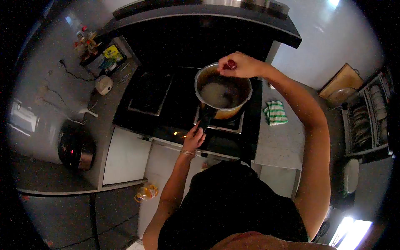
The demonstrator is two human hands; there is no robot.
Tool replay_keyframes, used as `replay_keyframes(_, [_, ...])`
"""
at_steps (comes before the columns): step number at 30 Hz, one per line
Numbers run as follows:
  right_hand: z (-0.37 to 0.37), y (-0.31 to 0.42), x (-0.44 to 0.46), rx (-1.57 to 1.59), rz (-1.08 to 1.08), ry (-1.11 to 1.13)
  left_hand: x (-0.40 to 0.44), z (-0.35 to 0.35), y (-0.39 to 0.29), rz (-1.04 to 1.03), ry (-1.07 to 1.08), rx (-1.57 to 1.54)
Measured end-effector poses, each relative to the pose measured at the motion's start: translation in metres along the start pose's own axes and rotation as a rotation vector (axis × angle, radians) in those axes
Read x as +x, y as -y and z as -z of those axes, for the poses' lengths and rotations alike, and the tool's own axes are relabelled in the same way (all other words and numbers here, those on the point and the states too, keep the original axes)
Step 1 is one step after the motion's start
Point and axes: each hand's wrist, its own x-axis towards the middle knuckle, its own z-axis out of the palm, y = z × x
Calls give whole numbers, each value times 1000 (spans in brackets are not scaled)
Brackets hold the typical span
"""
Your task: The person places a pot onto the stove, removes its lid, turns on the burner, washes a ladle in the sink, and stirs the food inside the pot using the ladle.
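Observation:
A metal pot (228, 113) with a long black handle (205, 117) sits on the right burner of the black stove. My left hand (194, 139) is closed around the end of that handle. Over the pot's far right rim, my right hand (243, 66) is closed on a utensil with a dark red handle end (231, 64); its lower part is hidden, so its kind cannot be told. Inside the pot is greyish, cloudy content (216, 92), with a darker patch near the middle.
A green-and-white striped cloth (276, 113) lies on the counter right of the stove. Farther right are a dish rack (364, 121) and a cutting board (341, 81). To the left are a rice cooker (76, 148) and a black box of packets (109, 58). A range hood (204, 16) overhangs the stove.

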Motion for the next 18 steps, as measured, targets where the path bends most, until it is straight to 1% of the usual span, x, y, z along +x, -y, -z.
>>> replay_keyframes(1, [-3, 3, -2, 45, 46, 31, 1, 0, 1, 2, -25, 13])
replay_keyframes(3, [-9, 10, -10, 134, 135, 92, 3, 2, 2, -6, 17, 8])
replay_keyframes(4, [-11, 16, -18, 140, 205, 179, 3, 2, 3, -9, 39, 4])
replay_keyframes(6, [-4, 40, -38, 153, 346, 352, 3, -2, 3, 14, -24, 47])
replay_keyframes(7, [5, 53, -44, 139, 212, 355, 2, -4, 2, 25, -56, 68])
replay_keyframes(9, [24, 75, -54, 112, -59, 358, 1, -4, -2, 31, -6, 40])
replay_keyframes(10, [31, 75, -55, 111, -88, 342, 0, -3, -2, 33, 20, 28])
replay_keyframes(13, [35, 60, -55, 74, -70, 186, 0, -5, -2, -11, 3, 68])
replay_keyframes(14, [35, 59, -52, -6, -80, 184, -2, -7, -4, -9, 3, 63])
replay_keyframes(17, [14, 16, -42, 9, 24, 72, -5, -8, -10, -3, 9, 56])
replay_keyframes(18, [7, 12, -41, 39, 17, 54, -4, -7, -9, -1, 13, 57])
